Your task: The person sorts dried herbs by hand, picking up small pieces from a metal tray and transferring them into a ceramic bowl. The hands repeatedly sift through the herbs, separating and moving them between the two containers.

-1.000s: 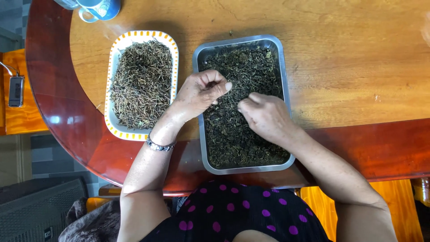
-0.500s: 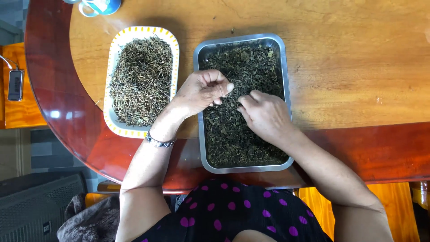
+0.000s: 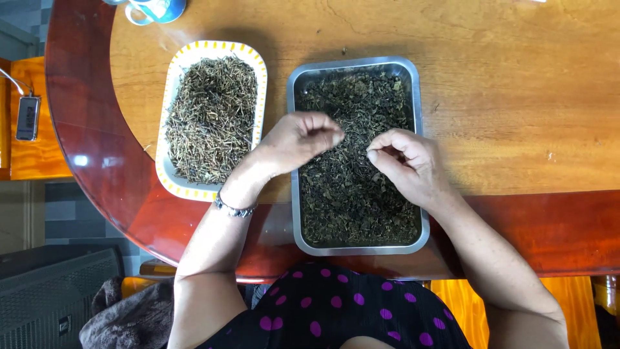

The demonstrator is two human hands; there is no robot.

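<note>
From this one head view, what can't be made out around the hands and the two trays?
- Whether the left hand or right hand pinches any of the dark leaves: curled fingers hide it, pieces too small.
- The metal tray bottom: leaves cover it.
- The mug: top edge cuts it off.
- Small device at far left: screen too small to make out.

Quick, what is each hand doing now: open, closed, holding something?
Left hand: fingers curled and pinched above the metal tray of dark leaves; anything held cannot be told.
Right hand: fingers pinched too; contents cannot be told.
</note>
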